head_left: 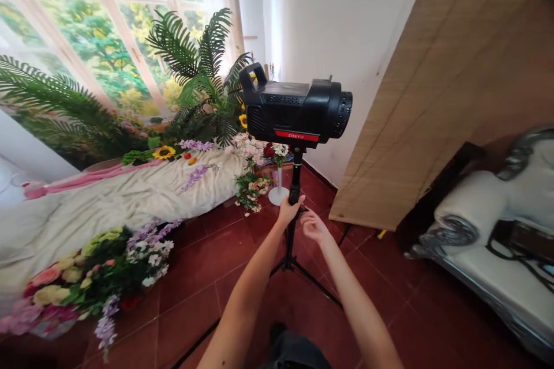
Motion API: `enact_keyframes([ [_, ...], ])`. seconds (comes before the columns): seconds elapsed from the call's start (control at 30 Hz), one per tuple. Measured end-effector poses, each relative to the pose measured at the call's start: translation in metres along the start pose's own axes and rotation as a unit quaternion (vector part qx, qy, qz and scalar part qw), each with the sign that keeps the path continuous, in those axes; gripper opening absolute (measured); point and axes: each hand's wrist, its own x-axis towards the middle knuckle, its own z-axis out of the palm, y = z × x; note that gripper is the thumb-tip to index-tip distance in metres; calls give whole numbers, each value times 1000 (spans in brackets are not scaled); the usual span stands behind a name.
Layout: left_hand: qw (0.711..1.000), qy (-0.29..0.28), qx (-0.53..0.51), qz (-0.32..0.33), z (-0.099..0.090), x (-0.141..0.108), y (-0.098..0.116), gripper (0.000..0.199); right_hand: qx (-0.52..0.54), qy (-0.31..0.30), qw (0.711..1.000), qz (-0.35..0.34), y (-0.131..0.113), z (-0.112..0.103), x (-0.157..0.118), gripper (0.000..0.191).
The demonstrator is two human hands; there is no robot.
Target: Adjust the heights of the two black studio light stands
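A black studio light (289, 106) with a red label sits on top of a black light stand (295, 176), in the middle of the head view. My left hand (289, 210) is wrapped round the upper pole of the stand, below the light. Beside it on the right, my right hand (312, 225) has its fingers bent at a small knob or lever (303, 209) on the pole's collar. Whether those fingers pinch the knob is partly hidden. The stand's legs spread over the floor under my forearms.
A bed or bench with a cream cloth (208, 176) lies to the left, with artificial flowers (108, 265) along it. Palm fronds (199, 63) stand behind it. On the right are a hanging bamboo blind (389, 115) and a white sofa (480, 202). Red tiles (225, 248) cover the floor.
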Motion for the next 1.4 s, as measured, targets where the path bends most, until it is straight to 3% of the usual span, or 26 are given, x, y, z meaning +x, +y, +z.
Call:
enact_keyframes([
  [0.17,1000,0,13,-13,3,4,-5,40,-34,-17,999,14,-10,-4,0,31],
  [0.27,1000,-7,17,-14,4,3,-4,41,-133,-12,991,8,-14,-9,1,31],
  [0.33,1000,0,25,-16,3,4,-4,42,-301,4,953,-23,-18,-12,3,32],
  [0.43,999,7,38,-11,1,5,-7,42,-526,30,849,-45,-27,-10,7,30],
  [0.5,999,7,38,-8,0,6,-12,41,-667,36,742,-60,-35,-4,6,23],
  [0.53,999,6,34,-9,-1,7,-14,41,-751,43,654,-77,-38,-1,5,20],
  [0.6,1000,6,25,-13,0,8,-18,42,-907,52,405,-105,-40,7,1,21],
  [0.63,1000,6,23,-14,0,8,-19,42,-947,54,297,-111,-40,10,-1,25],
  [0.67,1000,6,23,-15,0,8,-20,42,-965,54,233,-111,-38,12,-3,29],
  [0.7,1000,6,26,-14,1,8,-20,42,-972,54,203,-109,-36,14,-6,32],
  [0.77,999,6,31,-14,1,8,-19,42,-969,67,207,-118,-31,13,-9,34],
  [0.83,999,6,31,-14,1,8,-17,42,-952,102,256,-132,-28,9,-11,43],
  [0.87,999,6,30,-12,0,7,-17,42,-938,123,296,-135,-27,6,-11,48],
  [0.93,1000,9,26,-8,0,7,-16,41,-891,155,409,-124,-27,-2,-9,57],
  [1.03,999,12,28,-12,0,6,-17,42,-760,167,626,-61,-29,-13,-1,72],
  [1.07,999,14,29,-17,1,6,-16,42,-709,168,684,-38,-29,-15,2,76],
  [1.1,999,15,30,-21,1,6,-16,42,-667,169,725,-20,-29,-17,6,77],
  [1.13,999,15,28,-26,1,5,-15,43,-642,171,748,-16,-29,-19,8,75],
  [1.2,999,14,20,-30,1,5,-12,44,-649,173,738,-66,-28,-19,10,64],
  [1.33,999,20,17,-27,2,3,-6,44,-735,151,607,-262,-22,-12,-4,42],
  [1.4,999,26,14,-32,3,2,-4,44,-766,131,549,-308,-20,-5,-16,37],
])
